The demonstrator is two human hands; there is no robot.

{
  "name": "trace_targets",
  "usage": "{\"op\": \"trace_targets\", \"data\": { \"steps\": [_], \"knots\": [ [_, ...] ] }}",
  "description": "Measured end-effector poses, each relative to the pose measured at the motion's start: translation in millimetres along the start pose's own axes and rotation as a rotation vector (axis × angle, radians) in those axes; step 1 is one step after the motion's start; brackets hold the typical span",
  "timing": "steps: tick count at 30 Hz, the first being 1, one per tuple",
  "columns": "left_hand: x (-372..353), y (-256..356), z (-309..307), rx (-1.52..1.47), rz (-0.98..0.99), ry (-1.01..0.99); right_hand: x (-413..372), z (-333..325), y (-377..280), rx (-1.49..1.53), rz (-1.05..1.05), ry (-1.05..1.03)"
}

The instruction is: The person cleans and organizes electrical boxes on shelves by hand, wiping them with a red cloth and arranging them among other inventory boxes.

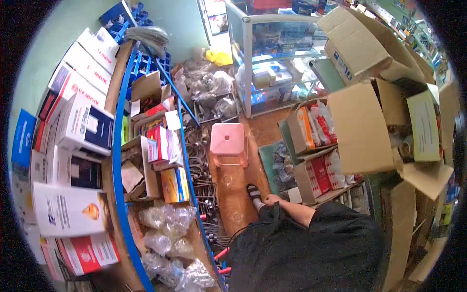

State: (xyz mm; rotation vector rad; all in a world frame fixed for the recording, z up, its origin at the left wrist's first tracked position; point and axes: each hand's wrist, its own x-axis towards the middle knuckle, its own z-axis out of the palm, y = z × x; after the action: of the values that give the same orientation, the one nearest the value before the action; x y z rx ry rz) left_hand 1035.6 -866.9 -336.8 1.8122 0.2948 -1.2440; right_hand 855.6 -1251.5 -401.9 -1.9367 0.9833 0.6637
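Note:
My right hand [272, 199] reaches forward from a black sleeve, low over the wooden-looking floor [233, 194]. Its fingers look curled closed beside the dark cloth of my clothing [301, 253]; whatever they may hold is too small to make out. Just past the hand is my foot in a dark sandal [254, 192] with light bands. A pink plastic stool [227, 138] stands on the floor ahead, apart from the hand. My left hand is out of view.
On the left, a blue-framed shelf [116, 160] holds boxes and bagged parts [168, 226]. Coiled cables [199, 170] lie beneath it. To the right are stacked open cardboard boxes [360, 131] and cartons of red packets [318, 180]. A glass display case [247, 63] stands ahead.

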Motion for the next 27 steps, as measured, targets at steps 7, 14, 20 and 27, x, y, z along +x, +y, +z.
{"op": "trace_targets", "data": {
  "steps": [7, 14, 20, 27],
  "knots": [
    [55, 64, 49, 0.005, 0.029, -0.067, 41, -41, -2, -0.156, -0.014, -0.246],
    [77, 83, 81, 0.049, 0.072, -0.163, 72, -67, -8, -0.197, -0.087, -0.113],
    [45, 50, 80, 0.062, 0.071, -0.132, 40, -109, -19, 0.160, -0.032, -0.032],
    [29, 11, 77, 0.052, 0.145, -0.044, 55, -93, 48, 0.339, 0.007, -0.050]
  ]
}}
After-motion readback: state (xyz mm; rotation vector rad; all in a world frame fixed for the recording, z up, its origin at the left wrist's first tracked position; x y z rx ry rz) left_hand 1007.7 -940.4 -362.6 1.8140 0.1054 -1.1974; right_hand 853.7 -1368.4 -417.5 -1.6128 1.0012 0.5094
